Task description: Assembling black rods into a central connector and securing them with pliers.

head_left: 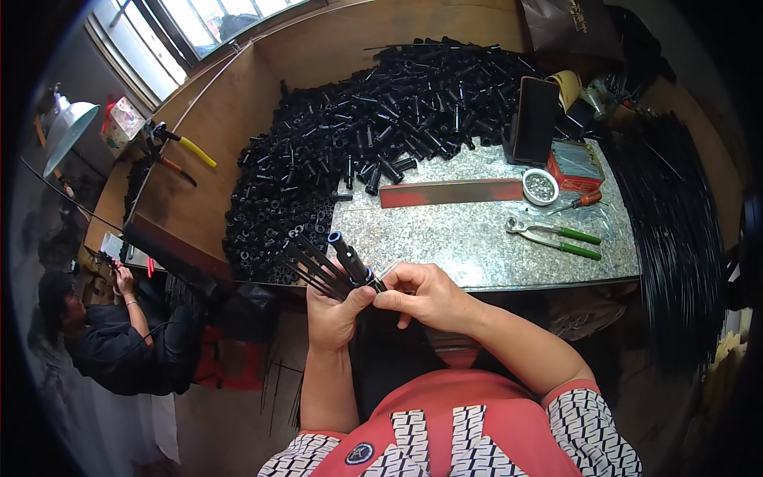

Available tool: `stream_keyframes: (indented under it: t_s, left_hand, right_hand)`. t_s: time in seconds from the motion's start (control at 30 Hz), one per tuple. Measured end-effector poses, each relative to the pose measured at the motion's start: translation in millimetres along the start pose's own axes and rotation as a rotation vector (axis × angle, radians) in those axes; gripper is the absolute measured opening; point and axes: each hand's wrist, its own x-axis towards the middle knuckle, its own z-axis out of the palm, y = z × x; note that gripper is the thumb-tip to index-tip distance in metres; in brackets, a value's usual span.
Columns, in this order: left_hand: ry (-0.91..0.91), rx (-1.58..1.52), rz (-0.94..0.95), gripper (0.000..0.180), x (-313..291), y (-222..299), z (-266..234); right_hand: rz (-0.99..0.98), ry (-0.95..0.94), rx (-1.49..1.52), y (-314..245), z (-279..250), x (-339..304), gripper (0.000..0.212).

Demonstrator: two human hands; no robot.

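Left hand (331,319) clamps slender black rods (319,260) and a blue-rimmed black cylindrical tube (349,258); right hand (429,299) meets its base, hold unclear, seemingly adjusting; next move wants steadiness.

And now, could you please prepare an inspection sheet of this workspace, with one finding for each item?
Surface: speckled grey stone-like tabletop, with a heap of short black tubes along its back and left.
Job's things: thin black rods and a dark tube with blue-rimmed end, in hand.
Clutter: green-handled metal pliers, orange-handled screwdriver, round white bowl of small metallic pieces, flat red-and-dark bar.
Hands: left hand grips the rods; right hand meets the tube's lower end, exact hold hidden.
Cables: thin pale cord-like line at upper left; cannot tell whether a cable.
Surroundings: person in dark clothing at left, white conical lampshade, window.
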Motion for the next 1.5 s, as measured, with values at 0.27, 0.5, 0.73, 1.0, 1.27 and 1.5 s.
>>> stream_keyframes:
  t_s: [0.27,0.5,0.73,1.0,1.27,1.5]
  left_hand:
    - [-0.038,0.023,0.008,0.025,-1.1,8.8,7.5]
    - [-0.078,0.018,0.015,0.027,-0.9,8.2,-1.7]
    - [-0.148,0.000,0.020,0.039,0.6,4.6,-15.9]
    - [-0.282,-0.059,0.014,0.040,7.9,-2.3,-30.8]
    - [0.177,-0.041,0.091,0.064,-4.6,-19.4,14.3]
    - [0.346,0.605,0.403,0.070,-15.3,-22.1,27.6]
  right_hand:
    - [-0.052,-0.021,-0.051,-1.9,0.4,0.2,0.024]
    - [0.060,-0.055,0.065,-4.5,0.5,0.8,0.026]
    - [0.173,-0.134,0.142,-9.0,-2.5,5.1,0.026]
    - [0.193,-0.129,0.125,-7.9,-1.5,6.1,0.021]
    - [0.095,0.085,-0.050,-5.1,7.5,17.9,0.026]
    - [-0.237,0.216,-0.298,5.8,25.8,25.6,0.026]
